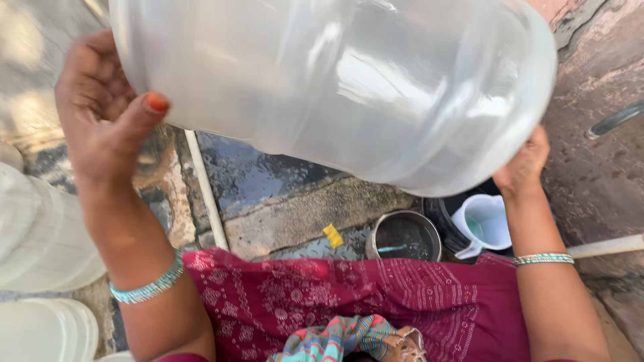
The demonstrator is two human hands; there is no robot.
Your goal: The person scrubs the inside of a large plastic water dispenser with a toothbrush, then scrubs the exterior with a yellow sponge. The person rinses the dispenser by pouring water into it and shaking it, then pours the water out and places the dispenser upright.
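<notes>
Head view, looking down: large clear plastic jar (335, 80) raised and tipped on its side above wet stone ground (268, 181), filling the upper frame, walls cloudy and apparently holding no standing water as far as visible, mouth out of frame. Left hand (100, 114) pressed flat against the jar's left wall, thumb with an orange-painted nail laid across the plastic, fingers curled behind; grip wrapped on the jar, not loose. Right hand (523, 164) cupped under the jar's lower right edge, fingers closed against it from beneath, palm mostly hidden. Beaded turquoise bracelets (144, 289) on both wrists. Below, between the forearms: maroon patterned cloth (349, 295) across the lap, small steel pot (404, 236) with a little water, pale plastic jug (484, 224) just beside it inside a dark tub. Small yellow scrap (333, 235) near the pot; white pipe (206, 194) running up the ground. Pale ribbed containers (40, 234) stacked at far left. Judged by the tilt and the wet ground, somewhere mid-rinse or mid-emptying; jar not yet set down, other containers untouched.
</notes>
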